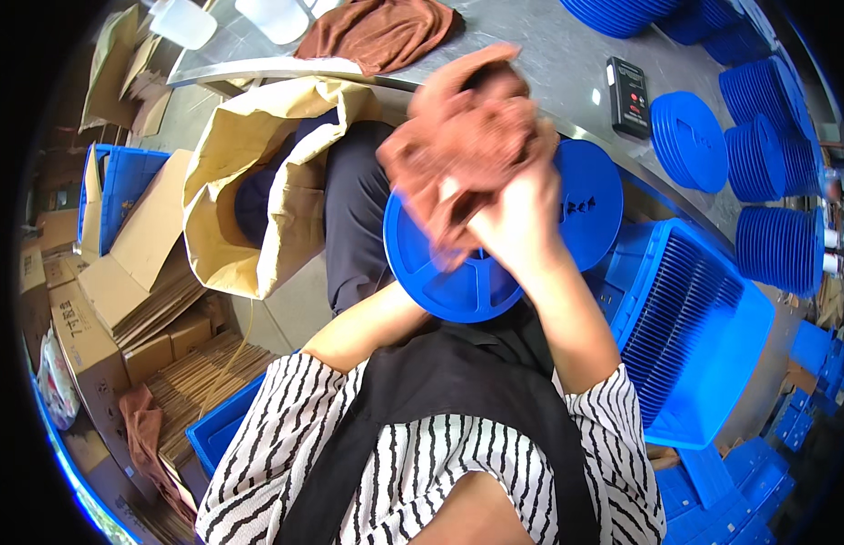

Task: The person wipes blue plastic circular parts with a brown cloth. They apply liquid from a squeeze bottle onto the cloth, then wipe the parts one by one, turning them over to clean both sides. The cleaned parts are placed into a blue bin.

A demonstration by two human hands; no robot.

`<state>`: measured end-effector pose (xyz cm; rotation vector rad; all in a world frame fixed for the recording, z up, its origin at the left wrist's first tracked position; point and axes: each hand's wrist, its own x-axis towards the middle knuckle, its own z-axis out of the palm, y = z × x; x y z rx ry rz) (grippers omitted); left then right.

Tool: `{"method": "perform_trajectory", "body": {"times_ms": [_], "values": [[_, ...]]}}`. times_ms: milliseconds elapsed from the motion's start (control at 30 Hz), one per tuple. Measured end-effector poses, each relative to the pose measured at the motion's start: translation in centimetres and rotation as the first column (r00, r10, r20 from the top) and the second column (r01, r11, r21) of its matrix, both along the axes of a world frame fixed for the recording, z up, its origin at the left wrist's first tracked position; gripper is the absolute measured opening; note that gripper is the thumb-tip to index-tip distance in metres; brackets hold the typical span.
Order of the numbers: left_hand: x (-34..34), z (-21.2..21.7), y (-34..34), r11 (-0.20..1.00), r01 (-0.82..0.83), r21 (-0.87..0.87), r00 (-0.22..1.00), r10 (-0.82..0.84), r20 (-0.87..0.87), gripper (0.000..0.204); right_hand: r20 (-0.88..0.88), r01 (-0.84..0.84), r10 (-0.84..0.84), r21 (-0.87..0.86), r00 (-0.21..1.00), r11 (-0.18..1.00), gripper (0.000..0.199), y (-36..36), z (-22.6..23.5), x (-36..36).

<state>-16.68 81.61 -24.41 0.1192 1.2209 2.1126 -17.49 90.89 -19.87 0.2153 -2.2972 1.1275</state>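
Brown rag (476, 132) is bunched in R hand (524, 213) over blue disc (476, 295), L hand's mostly hidden so I can't tell its grip, prob. mid-wipe, stacked discs' (776, 252) status unclear.

Shows rust brown in the held cloth (476, 136) and the crumpled cloth (377, 34) by the near edge of the silver-grey worktop (522, 36); blue in the spoked disc (454, 286) and the stacked discs (690, 141) toward the right end; black stripes on the white sleeves (268, 409); pale yellow on the bag (287, 209).
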Motion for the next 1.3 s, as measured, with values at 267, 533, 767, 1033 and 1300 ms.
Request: {"method": "perform_trajectory", "body": {"times_ms": [267, 533, 767, 1033, 1300], "values": [[0.3, -0.1, -2.3, 0.997, 0.001, -0.074, 1.0, -0.001, 0.008, 0.064, 0.251, 0.401, -0.33, -0.735, 0.91, 0.547, 0.041, 8.6, -1.7, 8.6], [0.6, 0.3, -1.8, 0.982, 0.09, -0.166, 0.996, -0.093, -0.009, 0.063, 0.465, 0.556, -0.389, -0.303, 0.795, 0.774, 0.075, 6.2, -6.5, 7.7], [0.5, 0.9, -3.7, 0.981, 0.088, -0.172, 0.995, -0.094, -0.026, 0.062, 0.256, 0.684, -0.655, -0.034, 0.711, 0.729, 0.062, 10.6, -7.2, 7.8], [-0.2, 0.8, -3.3, 0.98, 0.116, -0.16, 0.991, -0.124, -0.043, 0.06, 0.263, 0.305, -0.311, 0.064, 0.913, 0.95, 0.078, 4.6, -4.6, 2.6], [0.1, 0.8, -4.0, 0.984, 0.092, -0.154, 0.995, -0.096, -0.014, 0.059, 0.049, -0.028, 0.034, -0.121, 0.998, 0.992, 0.052, 7.3, -6.3, 9.0]]}}
